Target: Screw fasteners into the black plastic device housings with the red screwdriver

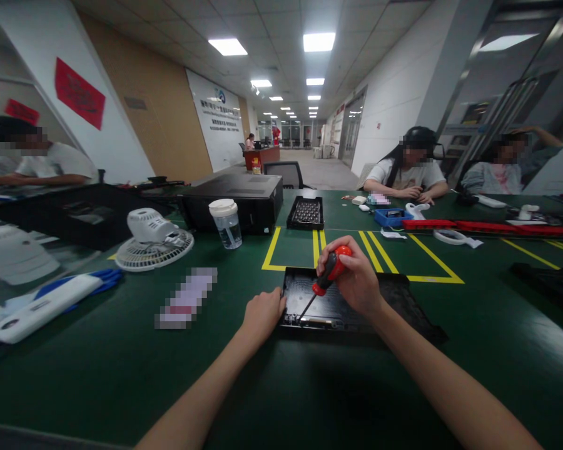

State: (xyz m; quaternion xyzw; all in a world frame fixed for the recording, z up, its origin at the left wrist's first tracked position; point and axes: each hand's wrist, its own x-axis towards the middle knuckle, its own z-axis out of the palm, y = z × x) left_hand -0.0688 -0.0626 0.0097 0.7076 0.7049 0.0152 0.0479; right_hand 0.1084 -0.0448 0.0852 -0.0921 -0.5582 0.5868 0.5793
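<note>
My right hand is wrapped round the handle of a red and black screwdriver. Its shaft slants down to the left, and the tip meets the near left part of a black plastic panel lying flat on the green table. Along that near edge runs a thin strip with small metal parts. At the panel's left edge, my left hand grips the rim, fingers closed against it; the fingertips are partly hidden. My right hand and forearm cover the middle of the panel.
Yellow tape marks the table beyond the panel. Further back stand a black tray of small parts, a lidded plastic cup and a black computer case. A white fan lies left. Several people sit around.
</note>
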